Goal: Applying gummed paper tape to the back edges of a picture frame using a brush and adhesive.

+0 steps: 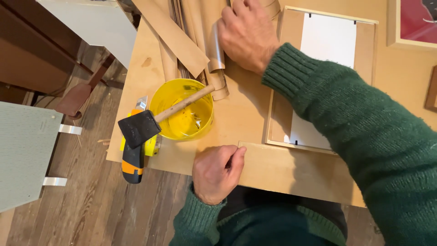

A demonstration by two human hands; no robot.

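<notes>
Everything sits on one light wooden worktable (246, 118), which serves as the landmark here.

Largest upon it is a single picture frame lying face down (366, 54) toward the table's far right, one white backing sheet (327, 41) showing inside it, probably turned over so the back can be worked. A second frame with a red picture (416, 23) shows only partly at the table's far right corner.

Along the table's near edge lies one flat strip of brown board (291, 166). The left hand (217, 173) pinches its left end between thumb and curled fingers, seemingly to steady or line it up against the edge.

At the table's far middle is a loose heap of brown paper strips and curls (182, 41); too many overlap to count. The right hand (248, 34) presses down on them, fingers bent over the heap; whether it actually grasps a strip cannot be told, since the fingertips are hidden.

Near the table's left side stands one yellow plastic tub (182, 109) holding a little clear liquid. One foam brush (141, 127) rests across its rim, wooden handle over the tub and black head hanging out past it, likely so drips stay contained.

At the table's left near corner lies one orange-and-black utility knife (133, 164), partly over the edge, on top of something yellow.
</notes>
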